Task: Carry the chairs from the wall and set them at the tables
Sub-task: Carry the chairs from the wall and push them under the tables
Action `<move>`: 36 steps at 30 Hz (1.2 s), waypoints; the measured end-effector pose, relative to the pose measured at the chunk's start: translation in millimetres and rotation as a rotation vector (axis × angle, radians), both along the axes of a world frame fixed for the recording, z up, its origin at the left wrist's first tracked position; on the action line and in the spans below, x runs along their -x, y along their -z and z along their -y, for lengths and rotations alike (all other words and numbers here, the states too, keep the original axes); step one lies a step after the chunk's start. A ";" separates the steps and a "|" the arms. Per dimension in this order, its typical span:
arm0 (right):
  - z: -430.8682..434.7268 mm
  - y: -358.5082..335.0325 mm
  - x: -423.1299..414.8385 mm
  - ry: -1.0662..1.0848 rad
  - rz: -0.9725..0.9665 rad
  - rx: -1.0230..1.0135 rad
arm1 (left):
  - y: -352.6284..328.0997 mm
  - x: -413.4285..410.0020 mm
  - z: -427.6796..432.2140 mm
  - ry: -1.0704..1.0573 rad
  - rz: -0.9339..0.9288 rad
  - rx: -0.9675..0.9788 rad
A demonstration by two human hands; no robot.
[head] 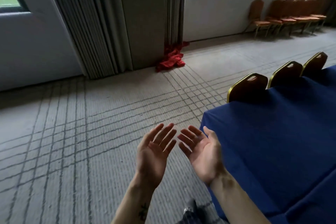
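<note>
Left hand (151, 154) and right hand (201, 152) both spread wide, palms up, empty, just off the near corner of the blue-clothed table (283, 132). 3 dark, gold-rimmed chairs (248, 86) already tucked along its far edge. Orange chairs (291, 17) in a row at the far wall, well apart, likely left to carry.

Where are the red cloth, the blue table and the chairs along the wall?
red cloth (171, 58), head view, middle of the heap.
blue table (283, 132), head view, bare cloth top.
chairs along the wall (289, 19), head view, a seat mid-row.
</note>
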State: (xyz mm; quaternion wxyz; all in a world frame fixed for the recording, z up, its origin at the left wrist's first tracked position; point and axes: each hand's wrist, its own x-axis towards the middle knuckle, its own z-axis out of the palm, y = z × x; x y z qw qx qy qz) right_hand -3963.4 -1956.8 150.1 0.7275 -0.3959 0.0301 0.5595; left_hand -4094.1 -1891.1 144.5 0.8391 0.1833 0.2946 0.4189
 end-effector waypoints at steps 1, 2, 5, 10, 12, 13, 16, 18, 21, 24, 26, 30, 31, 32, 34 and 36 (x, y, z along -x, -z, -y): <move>-17.3 4.0 -6.7 -0.006 -0.007 -0.004 | 2.8 -5.4 -16.5 -0.010 0.009 0.015; -33.9 5.7 -13.5 -0.011 -0.002 -0.011 | 3.9 -10.8 -32.4 -0.031 0.006 0.023; -100.4 16.5 -41.4 -0.027 -0.029 -0.030 | 8.9 -37.8 -95.2 -0.047 -0.013 0.036; -206.4 18.2 -84.0 -0.059 -0.008 -0.128 | -4.7 -81.0 -191.2 -0.073 -0.029 -0.030; -251.1 9.8 -99.5 -0.086 0.012 -0.152 | -13.5 -96.7 -230.2 -0.087 -0.038 -0.047; -272.0 4.7 -107.2 -0.110 0.024 -0.167 | -18.4 -105.0 -249.5 -0.086 -0.042 -0.070; -333.1 -10.2 -132.7 -0.132 0.044 -0.190 | -33.4 -128.2 -307.6 -0.094 -0.033 -0.092; -370.1 -21.4 -149.3 -0.110 0.042 -0.205 | -48.2 -141.6 -346.6 -0.117 -0.013 -0.114; -434.9 -39.3 -175.1 -0.108 0.099 -0.235 | -67.7 -166.5 -414.5 -0.077 0.004 -0.159; -504.2 -62.3 -202.3 -0.092 0.159 -0.300 | -89.1 -187.9 -492.0 -0.049 0.051 -0.217; -556.6 -83.0 -218.4 -0.047 0.203 -0.340 | -104.2 -202.8 -551.0 -0.014 0.076 -0.261; -634.0 -125.6 -245.3 0.032 0.266 -0.444 | -141.4 -228.2 -647.0 0.093 0.164 -0.339; -650.8 -139.2 -251.3 0.058 0.299 -0.447 | -154.0 -234.6 -667.3 0.110 0.183 -0.345; -665.2 -151.8 -256.7 0.066 0.314 -0.464 | -164.6 -241.8 -686.3 0.135 0.200 -0.354; -695.5 -175.7 -273.2 0.121 0.342 -0.494 | -189.5 -261.9 -725.8 0.200 0.224 -0.409; -719.1 -196.3 -290.1 0.176 0.365 -0.531 | -209.4 -284.1 -758.7 0.263 0.236 -0.453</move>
